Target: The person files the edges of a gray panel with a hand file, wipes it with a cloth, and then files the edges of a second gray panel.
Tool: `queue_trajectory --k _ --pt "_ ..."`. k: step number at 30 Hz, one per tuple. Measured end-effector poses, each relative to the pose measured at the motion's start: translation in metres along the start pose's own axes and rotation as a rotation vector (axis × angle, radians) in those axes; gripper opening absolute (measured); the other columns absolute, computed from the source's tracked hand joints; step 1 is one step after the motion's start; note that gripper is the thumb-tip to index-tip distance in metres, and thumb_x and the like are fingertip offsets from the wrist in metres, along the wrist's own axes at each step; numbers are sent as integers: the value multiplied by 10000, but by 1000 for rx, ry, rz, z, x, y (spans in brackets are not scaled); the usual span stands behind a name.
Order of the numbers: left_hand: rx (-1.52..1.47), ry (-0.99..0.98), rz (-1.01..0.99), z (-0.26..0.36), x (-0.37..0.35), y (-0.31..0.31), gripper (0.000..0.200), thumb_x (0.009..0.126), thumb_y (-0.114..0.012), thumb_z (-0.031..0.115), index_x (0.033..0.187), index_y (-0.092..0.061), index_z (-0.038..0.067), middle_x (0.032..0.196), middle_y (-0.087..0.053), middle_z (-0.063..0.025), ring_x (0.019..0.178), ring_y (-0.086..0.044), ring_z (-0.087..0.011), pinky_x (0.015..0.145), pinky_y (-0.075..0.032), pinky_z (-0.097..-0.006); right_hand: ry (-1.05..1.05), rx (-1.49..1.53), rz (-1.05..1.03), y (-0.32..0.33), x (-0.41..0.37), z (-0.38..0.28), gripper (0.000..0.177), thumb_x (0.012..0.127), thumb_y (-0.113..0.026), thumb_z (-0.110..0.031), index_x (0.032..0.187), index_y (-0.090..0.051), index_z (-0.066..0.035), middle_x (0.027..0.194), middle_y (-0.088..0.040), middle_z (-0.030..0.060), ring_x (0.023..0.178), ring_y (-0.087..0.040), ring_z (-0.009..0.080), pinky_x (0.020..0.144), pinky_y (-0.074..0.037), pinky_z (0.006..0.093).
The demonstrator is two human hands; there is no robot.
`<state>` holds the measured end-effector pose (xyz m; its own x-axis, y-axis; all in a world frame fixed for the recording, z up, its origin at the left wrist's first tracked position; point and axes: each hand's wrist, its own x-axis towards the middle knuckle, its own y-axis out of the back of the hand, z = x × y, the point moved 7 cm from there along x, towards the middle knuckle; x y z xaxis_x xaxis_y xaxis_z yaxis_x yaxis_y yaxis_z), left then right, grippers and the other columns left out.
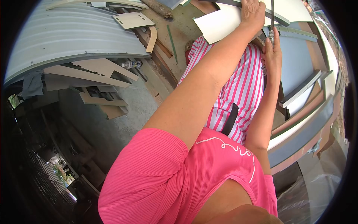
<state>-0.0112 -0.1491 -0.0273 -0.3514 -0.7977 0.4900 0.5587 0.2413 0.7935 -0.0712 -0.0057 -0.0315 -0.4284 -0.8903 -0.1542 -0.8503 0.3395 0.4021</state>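
Note:
My left hand (pixel 254 15) reaches to the top edge of the view, over a dark grey strip (pixel 278 18) and a white panel (pixel 218 25). Its fingertips are cut off or hidden, so its grip cannot be made out. Lower and to the right, my right hand (pixel 273 56) is closed round the lower end of a thin dark rod (pixel 272 13) with a shiny, metal-looking piece (pixel 271 35) at its base. One finger lies stretched along that piece. The rod's upper end is out of view. Striped trousers (pixel 242 80) show beneath my arms.
Corrugated sheet metal (pixel 85 37) covers the upper left. Cut boards (pixel 89 74) and a plastic bottle (pixel 131 64) lie under its edge. On the right, stacked panels and strips (pixel 298 127) form a curved-looking pile. A log (pixel 158 9) lies on the concrete floor (pixel 138 100).

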Motion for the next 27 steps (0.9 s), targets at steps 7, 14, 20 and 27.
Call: queue_trajectory --k 7,14,20,27 --pt "117 -18 98 -4 3 -16 194 791 -587 138 934 -686 53 947 -635 -152 991 -546 -282 935 -304 -436 18 35 -32 -4 11 -6 497 1028 -464 -214 1511 -346 -222 715 -533 9 518 -406 46 445 -361 230" --pt "127 -19 94 -1 2 -13 192 782 -584 122 936 -673 48 953 -624 -144 995 -536 -279 949 -300 -441 -20 27 10 1 -20 0 494 1026 -461 -207 1509 -356 -194 722 -557 19 559 -426 66 510 -407 252" --pt "50 -61 154 -1 0 0 155 737 -598 79 878 -648 37 917 -615 -155 958 -540 -310 914 -325 -442 192 -73 78 -1 44 -3 502 1018 -459 -214 1508 -358 -186 772 -586 75 669 -537 146 677 -485 316" --pt "53 -79 192 0 -1 1 133 742 -581 64 857 -643 39 901 -621 -149 938 -550 -321 887 -349 -438 128 -118 92 -5 -39 7 527 1009 -488 -194 1509 -331 -249 1358 -536 244 1251 -539 372 993 -449 416"
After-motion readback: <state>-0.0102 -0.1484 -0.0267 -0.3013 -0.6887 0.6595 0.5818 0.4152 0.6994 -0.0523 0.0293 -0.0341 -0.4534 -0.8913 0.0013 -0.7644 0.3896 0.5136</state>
